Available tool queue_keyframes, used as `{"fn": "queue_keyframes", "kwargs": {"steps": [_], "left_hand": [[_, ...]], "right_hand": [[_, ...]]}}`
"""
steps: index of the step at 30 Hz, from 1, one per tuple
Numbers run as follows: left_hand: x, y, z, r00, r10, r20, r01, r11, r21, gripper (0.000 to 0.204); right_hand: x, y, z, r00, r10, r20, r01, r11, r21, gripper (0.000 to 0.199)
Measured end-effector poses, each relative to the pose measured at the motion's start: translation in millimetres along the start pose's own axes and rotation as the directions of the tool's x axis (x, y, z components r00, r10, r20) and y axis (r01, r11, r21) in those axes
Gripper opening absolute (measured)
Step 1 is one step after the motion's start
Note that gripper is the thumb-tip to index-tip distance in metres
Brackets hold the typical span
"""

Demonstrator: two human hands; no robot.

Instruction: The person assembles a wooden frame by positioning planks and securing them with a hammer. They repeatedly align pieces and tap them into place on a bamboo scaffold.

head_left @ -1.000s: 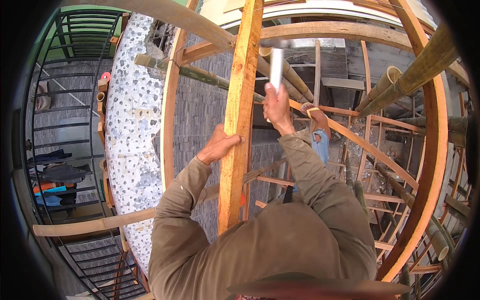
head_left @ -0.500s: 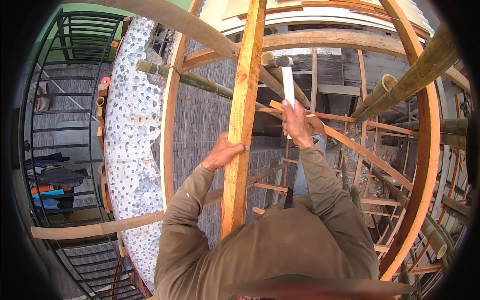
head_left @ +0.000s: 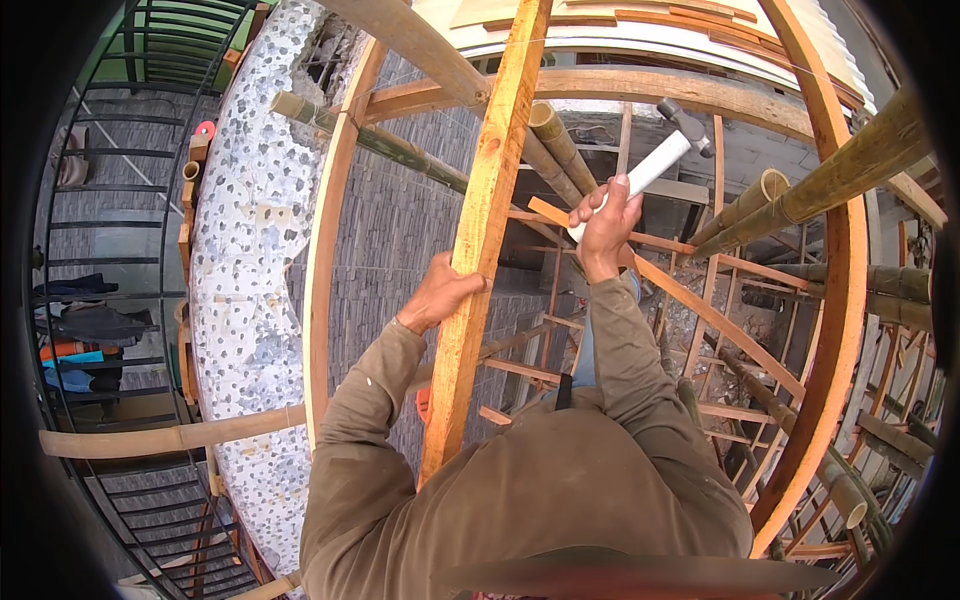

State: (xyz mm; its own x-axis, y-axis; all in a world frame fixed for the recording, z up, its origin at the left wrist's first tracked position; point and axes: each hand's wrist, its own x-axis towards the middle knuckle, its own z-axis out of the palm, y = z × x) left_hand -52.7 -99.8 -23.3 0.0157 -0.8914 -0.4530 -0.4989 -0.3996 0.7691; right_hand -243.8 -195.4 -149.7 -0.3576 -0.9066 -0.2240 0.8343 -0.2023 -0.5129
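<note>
A long, squared wooden beam (head_left: 490,150) runs away from me past my chest. My left hand (head_left: 445,290) is wrapped round its left side, with the thumb across the top face. To the right of the beam, my right hand (head_left: 608,225) grips the white handle of a hammer (head_left: 660,165). The hammer's dark metal head points up and to the right, apart from the beam. Under the right hand, a thinner wooden strip (head_left: 720,320) slants down to the right.
Bamboo poles (head_left: 840,190) cross on the right, and another bamboo pole (head_left: 410,45) passes at the upper left. A curved-looking timber (head_left: 845,300) bounds the right side. At left are a speckled wall top (head_left: 245,250) and a black metal railing (head_left: 105,225). Timber framing continues below.
My right hand has turned the hammer, so its head has swung to the right. The beam appears slightly more tilted, and my left hand still holds it.
</note>
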Motion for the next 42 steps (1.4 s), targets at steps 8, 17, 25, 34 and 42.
{"fn": "queue_keyframes", "kwargs": {"steps": [8, 17, 25, 34, 42], "left_hand": [[-4, 10, 2, 0.995, -0.098, -0.019, 0.098, 0.995, -0.02, 0.039], [-82, 4, -9, 0.964, 0.019, -0.265, 0.038, 0.977, 0.209, 0.108], [-133, -4, 19, 0.988, -0.021, -0.155, 0.074, 0.937, 0.341, 0.078], [-128, -24, 22, 0.973, 0.129, -0.189, -0.07, 0.954, 0.293, 0.051], [-139, -29, 21, 0.978, 0.125, -0.17, -0.084, 0.969, 0.231, 0.058]], "right_hand": [[-7, -20, -38, 0.838, 0.536, 0.104, -0.398, 0.73, -0.556, 0.024], [4, 2, -142, 0.578, 0.775, -0.258, -0.539, 0.599, 0.592, 0.027], [-24, 35, -46, 0.134, 0.76, 0.636, -0.934, -0.117, 0.336, 0.009], [-22, 17, -73, 0.292, 0.888, 0.355, -0.81, 0.032, 0.586, 0.014], [-67, -45, -34, 0.595, 0.74, 0.314, -0.76, 0.645, -0.08, 0.009]]}}
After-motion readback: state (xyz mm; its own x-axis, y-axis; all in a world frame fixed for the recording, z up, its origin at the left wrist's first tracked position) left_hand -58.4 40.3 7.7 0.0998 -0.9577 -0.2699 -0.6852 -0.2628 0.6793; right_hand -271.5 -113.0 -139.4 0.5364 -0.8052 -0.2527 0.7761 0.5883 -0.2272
